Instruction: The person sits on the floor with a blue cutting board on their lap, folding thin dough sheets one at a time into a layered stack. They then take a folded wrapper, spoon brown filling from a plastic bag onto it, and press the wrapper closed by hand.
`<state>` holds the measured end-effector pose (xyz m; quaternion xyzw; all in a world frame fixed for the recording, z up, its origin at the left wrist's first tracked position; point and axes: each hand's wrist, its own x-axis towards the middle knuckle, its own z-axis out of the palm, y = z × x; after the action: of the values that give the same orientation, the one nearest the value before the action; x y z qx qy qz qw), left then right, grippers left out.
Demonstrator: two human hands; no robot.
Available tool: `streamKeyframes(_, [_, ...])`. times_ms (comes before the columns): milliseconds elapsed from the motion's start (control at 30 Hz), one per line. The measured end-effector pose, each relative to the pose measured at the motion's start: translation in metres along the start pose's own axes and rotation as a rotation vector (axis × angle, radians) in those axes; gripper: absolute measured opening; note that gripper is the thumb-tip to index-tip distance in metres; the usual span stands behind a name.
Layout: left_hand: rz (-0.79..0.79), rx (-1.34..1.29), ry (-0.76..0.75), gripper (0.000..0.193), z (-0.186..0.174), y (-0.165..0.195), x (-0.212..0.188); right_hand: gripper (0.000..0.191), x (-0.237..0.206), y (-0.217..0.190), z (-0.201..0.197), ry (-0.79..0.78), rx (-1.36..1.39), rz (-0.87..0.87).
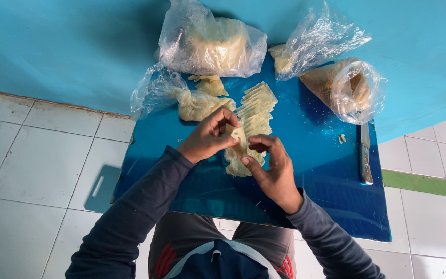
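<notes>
A shiny blue board [316,170] lies across my lap over a white tiled floor. My left hand [207,135] pinches a pale yellow folded dough wrapper [237,133] at its upper corner. My right hand [273,168] curls beside it, thumb and fingers touching the lower part of the same wrapper. Beneath my hands lies a small pile of pale wrappers [235,164]. A fanned row of folded wrappers [256,106] stretches away from my hands toward the wall.
Against the blue wall stand clear plastic bags: one with pale dough [212,44], a crumpled one with wrappers [189,101], another [313,39], and one with brown filling [344,85]. A knife [366,155] lies at the board's right edge. A grey cutting board [100,188] sits on the floor left.
</notes>
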<state>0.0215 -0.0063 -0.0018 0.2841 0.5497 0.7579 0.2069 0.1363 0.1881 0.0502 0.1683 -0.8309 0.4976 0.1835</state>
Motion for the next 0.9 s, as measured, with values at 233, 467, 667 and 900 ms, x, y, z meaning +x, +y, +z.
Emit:
streamKeyframes(233, [-0.025, -0.027, -0.121, 0.033, 0.004, 0.000, 0.000, 0.023, -0.002, 0.030, 0.008, 0.054, 0.584, 0.423])
streamKeyframes(467, [-0.038, -0.092, -0.074, 0.024, -0.005, -0.008, 0.002, 0.021, -0.003, 0.040, -0.016, 0.060, 0.947, 0.609])
streamKeyframes(667, [-0.045, -0.151, -0.029, 0.020, -0.013, -0.007, 0.002, 0.019, -0.007, 0.040, -0.028, 0.049, 0.893, 0.602])
streamKeyframes(900, [-0.128, -0.281, -0.112, 0.020, -0.002, 0.008, -0.008, 0.027, -0.011, 0.029, -0.015, 0.002, 0.785, 0.614])
